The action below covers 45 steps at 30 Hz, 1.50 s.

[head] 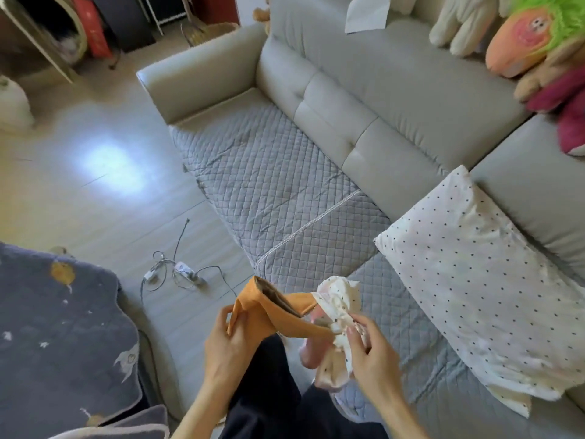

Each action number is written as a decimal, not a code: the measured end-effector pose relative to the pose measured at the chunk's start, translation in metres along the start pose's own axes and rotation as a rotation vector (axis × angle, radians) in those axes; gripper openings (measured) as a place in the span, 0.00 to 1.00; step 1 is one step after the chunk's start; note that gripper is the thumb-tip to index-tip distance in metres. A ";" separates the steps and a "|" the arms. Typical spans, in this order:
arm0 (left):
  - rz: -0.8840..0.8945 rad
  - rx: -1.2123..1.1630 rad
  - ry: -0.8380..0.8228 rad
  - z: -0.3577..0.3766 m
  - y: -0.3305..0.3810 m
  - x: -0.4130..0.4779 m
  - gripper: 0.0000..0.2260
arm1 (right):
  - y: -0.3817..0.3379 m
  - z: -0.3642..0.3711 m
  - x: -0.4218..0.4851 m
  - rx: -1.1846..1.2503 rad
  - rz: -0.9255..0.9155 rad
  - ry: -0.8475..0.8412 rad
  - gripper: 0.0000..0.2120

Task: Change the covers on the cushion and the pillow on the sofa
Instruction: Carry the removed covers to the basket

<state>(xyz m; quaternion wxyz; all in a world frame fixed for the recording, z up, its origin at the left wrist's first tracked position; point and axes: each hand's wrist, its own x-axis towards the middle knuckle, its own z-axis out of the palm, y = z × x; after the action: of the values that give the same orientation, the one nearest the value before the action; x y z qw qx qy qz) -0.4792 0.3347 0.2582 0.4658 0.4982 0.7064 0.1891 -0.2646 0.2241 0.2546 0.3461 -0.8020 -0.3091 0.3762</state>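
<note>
Two covers, one pillow

The left hand grips an orange cover and the right hand pinches a bunched spotted cover, both held above the sofa's front edge. A spotted pillow lies at the seat's right end, leaning against the backrest.

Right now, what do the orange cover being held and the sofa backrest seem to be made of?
Orange cover: probably soft woven cloth, matt; it folds and droops limply. Sofa backrest: likely leather or faux leather, smooth with a slight sheen and stitched seams.
</note>
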 end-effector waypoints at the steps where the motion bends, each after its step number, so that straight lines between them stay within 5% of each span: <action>1: -0.016 -0.008 0.026 -0.006 -0.001 0.008 0.04 | -0.011 0.009 0.009 0.000 -0.014 -0.017 0.08; 14: -0.237 -0.234 0.264 -0.165 -0.009 0.198 0.04 | -0.202 0.218 0.170 -0.166 -0.150 -0.194 0.06; 33: -0.300 -0.361 0.467 -0.359 0.101 0.560 0.05 | -0.443 0.456 0.422 -0.184 -0.128 -0.270 0.06; 45: -0.353 -0.353 0.575 -0.472 0.183 0.776 0.04 | -0.680 0.596 0.607 -0.165 -0.362 -0.349 0.05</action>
<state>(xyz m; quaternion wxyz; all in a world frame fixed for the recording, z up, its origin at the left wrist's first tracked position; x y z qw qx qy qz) -0.8359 1.1897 0.2606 0.3527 0.2077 0.8396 0.3570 -0.5923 1.2622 0.2690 0.2827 -0.6821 -0.5321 0.4143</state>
